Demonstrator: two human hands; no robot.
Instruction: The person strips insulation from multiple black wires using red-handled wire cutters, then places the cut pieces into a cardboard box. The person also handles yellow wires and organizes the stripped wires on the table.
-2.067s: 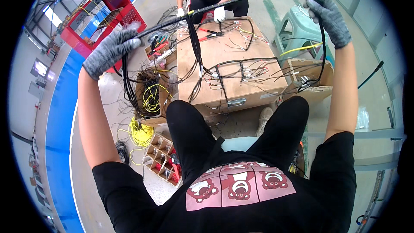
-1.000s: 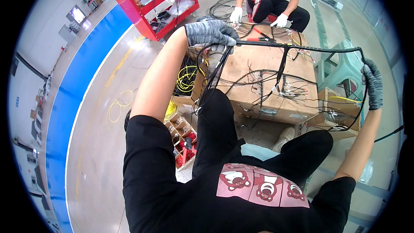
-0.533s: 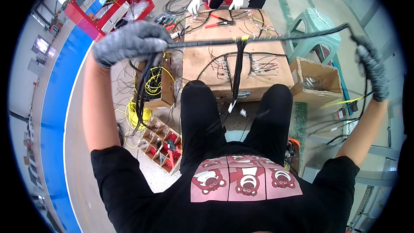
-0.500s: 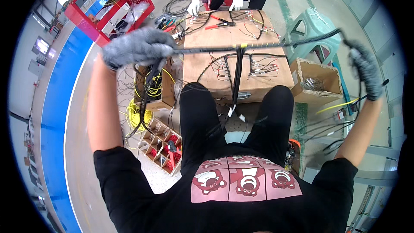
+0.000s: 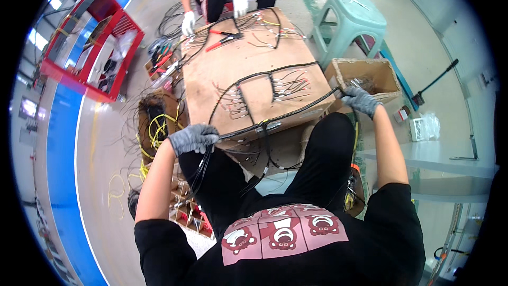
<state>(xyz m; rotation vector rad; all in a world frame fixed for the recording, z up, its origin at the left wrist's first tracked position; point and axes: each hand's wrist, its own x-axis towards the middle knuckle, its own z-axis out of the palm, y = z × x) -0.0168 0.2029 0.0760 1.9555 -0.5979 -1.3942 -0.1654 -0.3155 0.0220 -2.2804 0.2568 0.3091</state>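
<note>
A black cable harness (image 5: 296, 112) is stretched between my two grey-gloved hands, low over the near edge of the wooden work table (image 5: 203, 77). My left hand (image 5: 196, 139) is closed round its left part, with thin wires hanging below the fingers. My right hand (image 5: 361, 101) grips the other end beside a cardboard box. A yellow band marks the harness's middle, where a branch (image 5: 267, 145) drops between my knees. Behind it, a second black harness (image 5: 280, 69) lies curved on the table, its thin branch wires fanned out.
Across the table a person's white-gloved hands (image 5: 239, 4) are at more wiring. Red-handled pliers (image 5: 225, 39) lie near them. A cardboard box (image 5: 389, 77) and a green stool (image 5: 352, 18) stand right; a red cart (image 5: 100, 47) and a wire-filled box (image 5: 153, 119) stand left.
Both my hands have come down from a raised position, lowering the harness to the table's near edge. My view has shifted. The other person's white-gloved right hand has moved.
</note>
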